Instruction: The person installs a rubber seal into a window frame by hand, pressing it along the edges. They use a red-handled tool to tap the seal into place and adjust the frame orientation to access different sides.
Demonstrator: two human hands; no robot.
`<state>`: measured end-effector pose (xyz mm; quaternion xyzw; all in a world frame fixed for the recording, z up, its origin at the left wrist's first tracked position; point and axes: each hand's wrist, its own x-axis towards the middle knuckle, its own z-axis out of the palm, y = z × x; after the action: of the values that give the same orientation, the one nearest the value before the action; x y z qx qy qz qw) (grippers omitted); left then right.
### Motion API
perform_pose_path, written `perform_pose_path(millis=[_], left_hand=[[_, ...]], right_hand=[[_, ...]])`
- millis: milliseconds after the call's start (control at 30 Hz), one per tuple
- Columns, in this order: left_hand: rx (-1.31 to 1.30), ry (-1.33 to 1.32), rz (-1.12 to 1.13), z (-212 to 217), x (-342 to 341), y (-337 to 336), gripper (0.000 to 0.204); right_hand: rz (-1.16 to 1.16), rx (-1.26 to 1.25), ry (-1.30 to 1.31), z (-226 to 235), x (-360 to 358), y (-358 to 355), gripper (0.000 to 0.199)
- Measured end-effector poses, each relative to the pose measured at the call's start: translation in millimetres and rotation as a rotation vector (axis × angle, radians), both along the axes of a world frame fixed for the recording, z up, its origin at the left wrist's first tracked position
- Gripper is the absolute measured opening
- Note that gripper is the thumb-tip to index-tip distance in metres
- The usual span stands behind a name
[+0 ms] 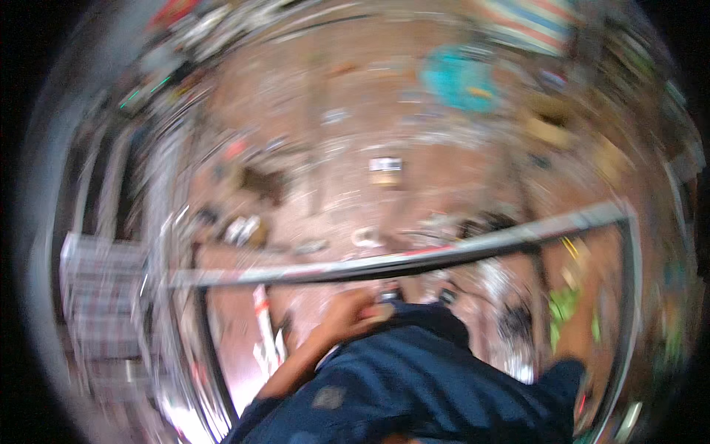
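Although motion blurs much of the view, a metal frame (399, 260) stands out, its pale bar crossing in front of the person above the reddish-brown floor (296, 170). The left hand (347, 314) is beside the dark blue shirt (421, 370), below the bar; its fingers look curled, but I cannot tell how tight that grip is or whether it has hold of anything. Near the bar's right end, the right hand (582, 270) is close to a thin yellow item (570, 247); its grip is too smeared to judge. Beyond lie a small box (385, 172), a turquoise item (458, 78) and a striped sheet (529, 26). Plaid cloth (103, 296) hangs at far left.
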<state>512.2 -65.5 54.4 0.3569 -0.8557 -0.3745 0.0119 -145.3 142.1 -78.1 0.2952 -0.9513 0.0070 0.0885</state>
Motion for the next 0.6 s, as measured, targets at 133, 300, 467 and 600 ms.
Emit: perform_pose_path(millis=[133, 300, 467, 600], left_hand=[[-0.158, 0.238, -0.096, 9.5, -53.5, -4.7, 0.027], [-0.283, 0.388, 0.029, 19.4, -69.8, 22.8, 0.032], [0.012, 0.499, 0.141, 10.9, -104.0, 34.3, 0.032], [0.338, 0.606, 0.263, 17.2, -140.8, 35.8, 0.037]], right_hand=[[0.127, -0.054, 0.039, -28.8, -40.4, 12.2, 0.053], [0.264, -0.155, 0.089, -0.7, -37.3, -23.5, 0.051], [0.435, -0.515, -0.093, 27.3, 36.7, -29.2, 0.050], [0.474, -1.171, -1.424, 38.2, 220.9, -51.0, 0.052]])
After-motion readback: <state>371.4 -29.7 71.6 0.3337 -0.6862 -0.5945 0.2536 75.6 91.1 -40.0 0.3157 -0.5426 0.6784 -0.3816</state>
